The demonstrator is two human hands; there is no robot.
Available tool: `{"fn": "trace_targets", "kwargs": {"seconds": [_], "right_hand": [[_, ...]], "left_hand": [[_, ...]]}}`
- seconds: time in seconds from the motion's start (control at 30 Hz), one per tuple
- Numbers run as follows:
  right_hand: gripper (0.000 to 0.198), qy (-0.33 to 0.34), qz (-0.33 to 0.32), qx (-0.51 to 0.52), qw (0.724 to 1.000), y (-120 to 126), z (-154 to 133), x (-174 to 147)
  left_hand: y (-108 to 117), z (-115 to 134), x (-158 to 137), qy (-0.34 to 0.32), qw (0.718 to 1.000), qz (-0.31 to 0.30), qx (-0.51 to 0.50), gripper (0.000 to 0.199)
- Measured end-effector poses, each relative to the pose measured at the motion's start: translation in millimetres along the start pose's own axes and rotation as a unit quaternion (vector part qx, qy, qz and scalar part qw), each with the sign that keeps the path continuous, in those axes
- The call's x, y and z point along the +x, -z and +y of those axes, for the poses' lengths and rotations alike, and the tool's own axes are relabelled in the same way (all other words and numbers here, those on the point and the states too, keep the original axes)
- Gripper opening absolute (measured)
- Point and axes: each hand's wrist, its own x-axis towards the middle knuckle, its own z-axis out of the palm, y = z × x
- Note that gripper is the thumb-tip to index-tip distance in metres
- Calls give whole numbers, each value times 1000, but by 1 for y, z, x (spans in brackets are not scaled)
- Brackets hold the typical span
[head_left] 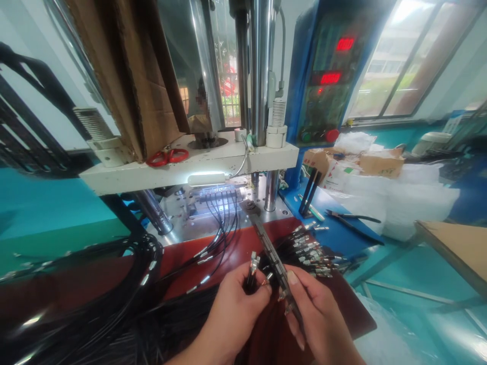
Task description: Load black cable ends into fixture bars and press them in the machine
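My left hand [238,309] is closed around a few black cables with silver metal ends [254,262], which stick up past the thumb. Pinched between the thumb and fingers of my right hand [317,309] is a long dark slotted metal bar [271,247], slanting away toward the press. Small metal pieces sit along the bar's near part, close to my left fingertips. Beyond the bar, a bundle of cables with metal terminals [310,251] lies on the dark red tabletop [177,261]. Under the press plate, several thin black cables run out of a lit metal mould [216,195].
The white press plate [198,165] spans above the mould, with red-handled scissors [167,157] on top. Black cable coils [140,258] cover the left side. Cutting pliers [352,218] rest on the blue surface at right. A control panel [327,76] with red displays stands behind.
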Motion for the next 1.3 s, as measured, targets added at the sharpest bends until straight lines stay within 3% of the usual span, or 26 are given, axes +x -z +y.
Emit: {"fn": "trace_targets", "kwargs": {"seconds": [0.23, 0.4, 0.47, 0.57, 0.9, 1.3], "right_hand": [[61, 6, 5, -8, 1000, -1, 0, -1], [61, 3, 8, -4, 1000, -1, 1, 0], [61, 3, 9, -2, 1000, -1, 1, 0], [62, 4, 9, -1, 1000, -1, 2, 0], [57, -2, -24, 6, 1000, 3, -1, 0], [59, 11, -1, -7, 1000, 0, 3, 0]], "left_hand": [[-2, 2, -1, -21, 1000, 3, 2, 17], [-3, 4, -5, 89, 994, -55, -14, 23], [-2, 3, -7, 84, 994, -73, -22, 26], [-1, 1, -7, 66, 995, -66, -17, 26], [-3, 9, -7, 108, 994, -20, -26, 27], [-2, 1, -4, 131, 989, -65, -9, 29]]}}
